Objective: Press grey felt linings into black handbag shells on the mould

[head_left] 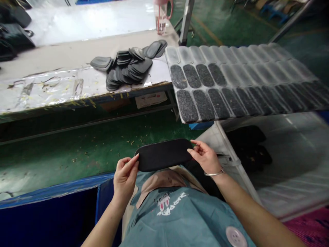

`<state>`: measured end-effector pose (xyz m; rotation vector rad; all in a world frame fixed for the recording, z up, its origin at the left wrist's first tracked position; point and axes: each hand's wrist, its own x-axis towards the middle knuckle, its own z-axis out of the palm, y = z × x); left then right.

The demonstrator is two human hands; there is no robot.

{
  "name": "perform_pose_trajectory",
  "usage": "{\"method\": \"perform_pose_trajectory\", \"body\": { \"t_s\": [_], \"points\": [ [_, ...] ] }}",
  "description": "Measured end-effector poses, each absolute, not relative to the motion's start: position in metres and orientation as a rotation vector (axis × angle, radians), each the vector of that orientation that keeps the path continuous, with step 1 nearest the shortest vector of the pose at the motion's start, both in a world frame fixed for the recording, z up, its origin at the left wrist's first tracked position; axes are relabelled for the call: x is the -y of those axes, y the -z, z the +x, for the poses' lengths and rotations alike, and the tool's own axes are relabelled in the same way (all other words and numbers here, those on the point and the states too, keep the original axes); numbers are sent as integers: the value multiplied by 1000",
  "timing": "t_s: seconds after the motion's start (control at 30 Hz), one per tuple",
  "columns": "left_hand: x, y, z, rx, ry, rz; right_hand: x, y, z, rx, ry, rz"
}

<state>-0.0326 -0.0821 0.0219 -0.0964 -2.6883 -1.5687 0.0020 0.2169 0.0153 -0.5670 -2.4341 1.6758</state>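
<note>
Between my two hands is a flat black oblong pad [164,155] with rounded ends, held level above my lap. My left hand [125,175] pinches its left end between thumb and fingers. At the opposite end, my right hand [205,157] grips the edge in the same way; a bracelet circles that wrist. Beyond the pad, a heap of dark grey rounded pieces [128,70] lies on the workbench. To the right, a board [191,88] carries rows of oblong shapes, some dark and speckled, others pale and cloudy.
The worn workbench [84,80] runs across the far left, with a pink-lidded bottle [161,20] on it. A blue bin [51,223] stands at lower left. On my right, a pale-walled container [290,164] holds black pieces [254,154]. A metal post [186,22] rises behind the board.
</note>
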Motion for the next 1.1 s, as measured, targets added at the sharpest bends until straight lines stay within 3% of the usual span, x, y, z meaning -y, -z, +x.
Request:
{"method": "perform_pose_trajectory", "body": {
  "t_s": [0.3,1.1],
  "points": [
    [77,-13,-34,2637,1578,-108,-234,-7,-2,2562,-1373,19],
    [77,-4,-27,2594,1512,-158,-229,9,3,2419,-1403,118]
  ]
}}
